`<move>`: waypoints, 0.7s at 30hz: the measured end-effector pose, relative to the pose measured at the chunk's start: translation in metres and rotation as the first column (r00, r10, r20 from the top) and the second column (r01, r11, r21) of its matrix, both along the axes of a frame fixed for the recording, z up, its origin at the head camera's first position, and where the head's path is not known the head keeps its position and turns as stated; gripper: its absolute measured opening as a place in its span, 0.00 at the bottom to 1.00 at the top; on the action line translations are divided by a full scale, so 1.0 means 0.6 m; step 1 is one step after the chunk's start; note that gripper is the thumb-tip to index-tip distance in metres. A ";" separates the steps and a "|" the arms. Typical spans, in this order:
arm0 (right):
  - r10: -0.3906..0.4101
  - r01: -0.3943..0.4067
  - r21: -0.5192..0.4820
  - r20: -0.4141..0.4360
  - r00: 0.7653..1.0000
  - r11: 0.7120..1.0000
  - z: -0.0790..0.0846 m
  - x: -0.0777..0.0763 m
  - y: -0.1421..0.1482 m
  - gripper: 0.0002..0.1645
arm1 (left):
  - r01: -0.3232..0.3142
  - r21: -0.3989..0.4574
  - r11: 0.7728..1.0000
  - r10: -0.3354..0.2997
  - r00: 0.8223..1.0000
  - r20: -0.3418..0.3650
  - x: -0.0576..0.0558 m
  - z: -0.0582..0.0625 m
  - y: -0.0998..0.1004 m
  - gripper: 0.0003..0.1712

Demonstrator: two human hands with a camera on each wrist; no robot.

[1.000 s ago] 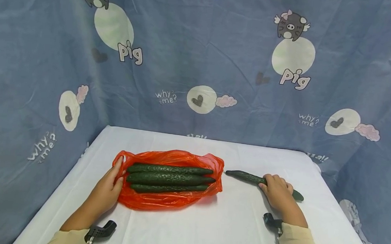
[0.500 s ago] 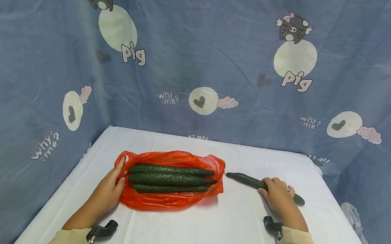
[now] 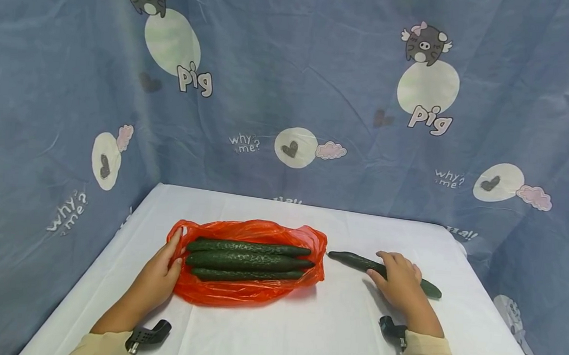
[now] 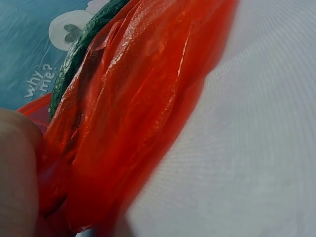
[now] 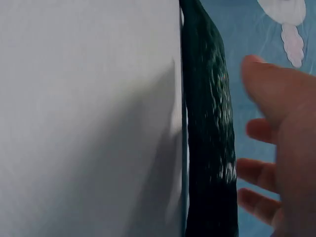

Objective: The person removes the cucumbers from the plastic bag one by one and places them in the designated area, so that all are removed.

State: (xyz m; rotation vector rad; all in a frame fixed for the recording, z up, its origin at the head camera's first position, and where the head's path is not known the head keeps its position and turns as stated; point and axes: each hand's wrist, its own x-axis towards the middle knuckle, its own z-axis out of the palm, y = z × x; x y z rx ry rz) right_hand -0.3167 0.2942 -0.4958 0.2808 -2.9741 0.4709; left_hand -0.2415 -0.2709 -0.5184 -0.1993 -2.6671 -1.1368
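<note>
I log one red plastic bag (image 3: 238, 295) with three cucumbers (image 3: 250, 261) visible inside, its left end pinched in the left hand (image 3: 157, 278). One loose cucumber (image 3: 355, 261) lies right of it on the worktop (image 3: 333, 338), beneath the right hand (image 3: 398, 281), whose fingers are parted.

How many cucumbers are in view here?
4: back cucumber, middle cucumber and front cucumber in the red bag; loose cucumber on the white cloth, beneath the right hand. The bag may hide more.
</note>
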 end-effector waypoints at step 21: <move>0.133 -0.159 -0.086 -0.254 0.958 0.984 0.020 0.002 -0.130 0.39 | -0.001 -0.015 1.000 0.001 0.999 -0.048 0.003 -0.007 0.004 0.49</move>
